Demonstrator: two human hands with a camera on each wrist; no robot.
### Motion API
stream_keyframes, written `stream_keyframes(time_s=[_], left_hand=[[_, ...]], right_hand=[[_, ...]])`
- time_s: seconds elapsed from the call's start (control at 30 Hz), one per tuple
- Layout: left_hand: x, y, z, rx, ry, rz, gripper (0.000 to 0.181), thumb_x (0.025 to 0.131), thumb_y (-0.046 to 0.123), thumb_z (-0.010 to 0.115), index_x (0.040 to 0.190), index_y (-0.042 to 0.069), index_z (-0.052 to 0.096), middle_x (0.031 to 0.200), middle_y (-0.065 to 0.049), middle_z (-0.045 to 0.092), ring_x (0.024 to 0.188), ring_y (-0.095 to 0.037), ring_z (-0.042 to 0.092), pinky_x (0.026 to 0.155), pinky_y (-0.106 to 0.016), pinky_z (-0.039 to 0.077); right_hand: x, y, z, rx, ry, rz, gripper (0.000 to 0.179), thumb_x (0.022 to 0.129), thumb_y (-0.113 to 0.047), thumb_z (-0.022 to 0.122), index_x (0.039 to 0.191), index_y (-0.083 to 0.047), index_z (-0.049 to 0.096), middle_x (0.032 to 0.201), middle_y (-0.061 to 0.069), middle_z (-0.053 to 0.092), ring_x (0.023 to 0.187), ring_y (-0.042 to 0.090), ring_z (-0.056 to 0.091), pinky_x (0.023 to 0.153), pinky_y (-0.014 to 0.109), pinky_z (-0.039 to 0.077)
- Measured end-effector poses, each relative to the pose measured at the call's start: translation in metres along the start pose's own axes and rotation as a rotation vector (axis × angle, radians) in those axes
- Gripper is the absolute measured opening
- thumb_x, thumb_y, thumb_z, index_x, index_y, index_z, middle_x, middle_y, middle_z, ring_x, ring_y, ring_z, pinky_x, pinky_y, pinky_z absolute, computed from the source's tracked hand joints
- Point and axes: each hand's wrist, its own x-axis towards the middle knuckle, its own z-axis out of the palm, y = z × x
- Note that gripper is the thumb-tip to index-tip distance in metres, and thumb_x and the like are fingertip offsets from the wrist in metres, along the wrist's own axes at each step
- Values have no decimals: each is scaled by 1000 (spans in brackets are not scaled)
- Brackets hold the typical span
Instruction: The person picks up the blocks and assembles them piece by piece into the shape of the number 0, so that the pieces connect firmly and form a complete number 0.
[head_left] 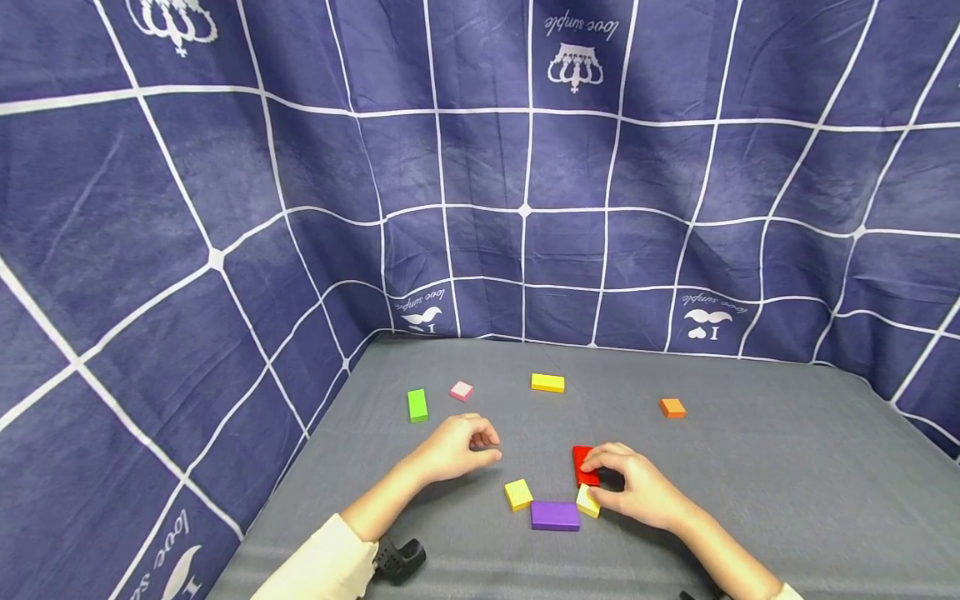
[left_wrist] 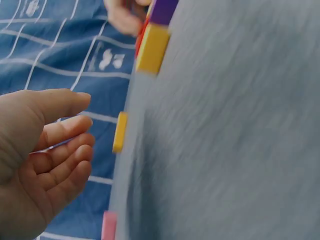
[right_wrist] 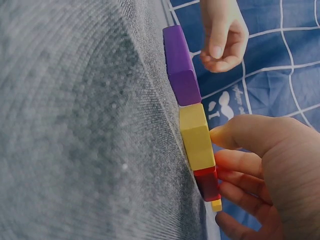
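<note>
My left hand [head_left: 459,447] hovers over the table's left half with loosely bent fingers and nothing in them. In the left wrist view its thumb and fingers are apart. My right hand [head_left: 633,485] reaches over a red block [head_left: 582,457] and a pale yellow block [head_left: 587,502] that sit end to end. Its thumb is at the pale yellow block, and its fingertips are at the red one, partly covering it. A purple block [head_left: 555,517] lies beside the pale yellow block. Against the purple block's left end stands another yellow block [head_left: 518,495].
Farther back on the grey table [head_left: 750,483] lie a green block [head_left: 417,406], a pink block [head_left: 462,391], a long yellow block [head_left: 547,382] and an orange block [head_left: 672,408]. A blue cloth [head_left: 480,167] with white lines hangs behind and at the left.
</note>
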Motion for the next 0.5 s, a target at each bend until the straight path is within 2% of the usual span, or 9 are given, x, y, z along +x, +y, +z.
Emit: stream_keyframes(time_s=[0.23,0.5], left_hand=[[2,-23,-22,16,87,-96,12,80,12,77,85,8,66,81,3,60,77,-14,58,71,-28,48],[-2,-59,-41,111,195,-226,15,77,12,79,87,8,68,85,-1,62,83,-19,61,77,-36,49]], right_hand=[[-1,0,-1,-8,2,7,26,74,-7,79,97,-16,69,102,-8,63,96,13,57,85,30,47],[-1,-1,0,-3,-7,20,26,76,-8,78,98,-17,69,103,-8,62,98,13,57,86,31,47]])
